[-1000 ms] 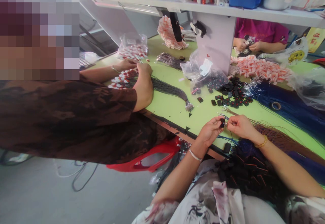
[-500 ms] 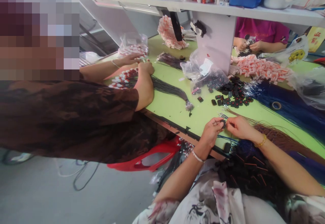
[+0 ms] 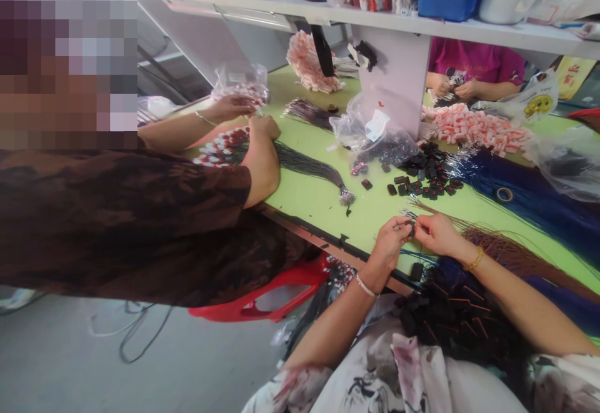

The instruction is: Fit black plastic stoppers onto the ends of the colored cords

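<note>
My left hand [image 3: 392,238] pinches a small black plastic connector housing [image 3: 411,228] just above the table's front edge. Close against it, my right hand [image 3: 437,233] is closed, its fingertips meeting at the housing. A thin wire seems to be between them, but it is too small to make out fully. Behind my fingers lie the silvery ends of some dark wires [image 3: 409,214]. Another black housing [image 3: 416,270] hangs just below my hands. A heap of black housings with wires [image 3: 450,319] rests on my lap.
Loose black housings [image 3: 429,172] lie on the green table [image 3: 309,207]. Blue wires [image 3: 510,182], brown wires [image 3: 515,250] and a tape roll [image 3: 504,195] are at right. A co-worker's arm [image 3: 262,169] handles white-and-red connectors at left; another person [image 3: 473,66] works opposite. A shelf [image 3: 375,22] runs overhead.
The view has shifted slightly, so things sit a little further left. My hands stay together at the housing, my right fingertips slightly nearer to it. The left co-worker's hands have moved a little.
</note>
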A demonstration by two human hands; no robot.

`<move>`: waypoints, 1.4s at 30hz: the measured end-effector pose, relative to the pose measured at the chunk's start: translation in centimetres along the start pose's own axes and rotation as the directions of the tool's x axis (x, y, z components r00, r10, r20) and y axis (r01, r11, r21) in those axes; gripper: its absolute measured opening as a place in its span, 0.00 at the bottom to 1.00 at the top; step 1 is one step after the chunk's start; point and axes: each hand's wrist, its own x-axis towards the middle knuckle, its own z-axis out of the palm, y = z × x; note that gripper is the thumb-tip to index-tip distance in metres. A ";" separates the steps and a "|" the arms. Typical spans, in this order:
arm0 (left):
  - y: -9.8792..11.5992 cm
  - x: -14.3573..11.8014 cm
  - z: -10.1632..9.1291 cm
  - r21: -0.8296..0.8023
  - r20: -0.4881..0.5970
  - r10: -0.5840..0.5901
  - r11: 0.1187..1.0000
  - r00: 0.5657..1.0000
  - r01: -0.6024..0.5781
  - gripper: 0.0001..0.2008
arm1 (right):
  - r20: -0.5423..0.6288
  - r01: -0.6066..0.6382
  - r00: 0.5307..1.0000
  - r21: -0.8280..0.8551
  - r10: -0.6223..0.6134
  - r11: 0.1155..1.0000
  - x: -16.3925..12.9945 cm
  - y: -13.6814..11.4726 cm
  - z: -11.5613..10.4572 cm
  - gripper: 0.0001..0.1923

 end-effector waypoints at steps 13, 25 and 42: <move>0.4 -0.1 0.2 0.005 0.035 0.011 1.000 0.999 -0.011 0.12 | 0.009 0.007 1.000 0.104 -0.008 0.995 0.1 0.7 0.3 0.12; -0.3 0.6 0.3 -0.008 0.018 0.005 1.000 1.000 -0.005 0.10 | -0.003 -0.024 1.000 0.147 0.024 0.989 0.3 1.3 0.2 0.11; 0.0 1.4 -0.8 -0.193 0.126 -0.056 0.978 0.990 0.079 0.10 | -0.039 -0.021 0.999 0.273 0.033 0.962 0.4 1.5 -0.4 0.09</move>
